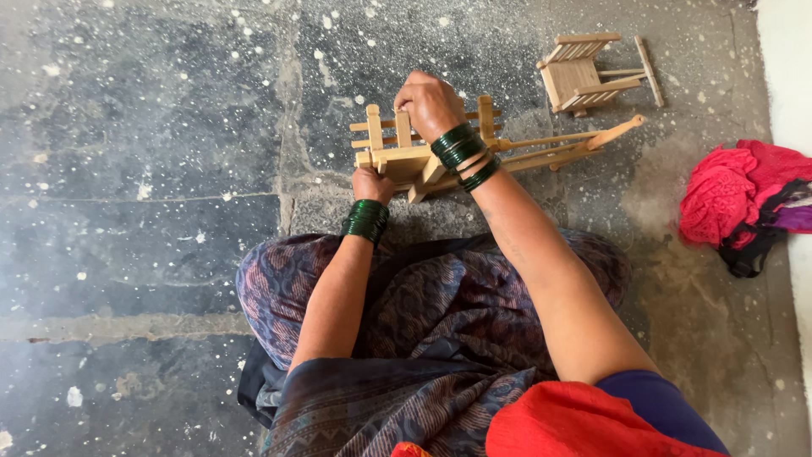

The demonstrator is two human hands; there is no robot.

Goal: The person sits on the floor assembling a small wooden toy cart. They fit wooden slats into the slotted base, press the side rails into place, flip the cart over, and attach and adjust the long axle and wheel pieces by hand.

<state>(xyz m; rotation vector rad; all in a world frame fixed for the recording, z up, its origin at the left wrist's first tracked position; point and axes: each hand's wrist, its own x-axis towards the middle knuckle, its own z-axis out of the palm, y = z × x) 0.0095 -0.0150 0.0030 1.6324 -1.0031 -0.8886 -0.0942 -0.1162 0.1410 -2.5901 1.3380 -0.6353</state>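
— What was being handled, and where was it found?

— A small wooden toy cart (423, 152), made of pale slats, was seen on the stone floor (152, 169), just beyond the knees of the seated person and about midway between the floor's left and right edges in the picture. A long shaft (575, 144) was extended from it towards the right.

— How was it gripped?

— The right hand (430, 103) was closed over the top of the cart's railing, fingers curled down around the slats. The left hand (372, 183) was closed on the cart's near left corner. Dark green bangles (461, 151) were worn on both wrists.

— Could the fingertips be made out?

— Those of the right hand were hidden behind the knuckles; only the closed fist could be told.

— What else was noted near it?

— A second small wooden piece (588, 74), chair-like and tipped on its side, was lying beyond the shaft's end, towards the far right corner of the floor, apart from the cart. A heap of pink and red cloth (732, 195) was lying at the right edge, against a pale wall (787, 68). White specks were scattered over the grey slabs. A patterned purple-grey garment (440, 322) was draped over the lap, and a red fabric (558, 423) was seen at the bottom edge.
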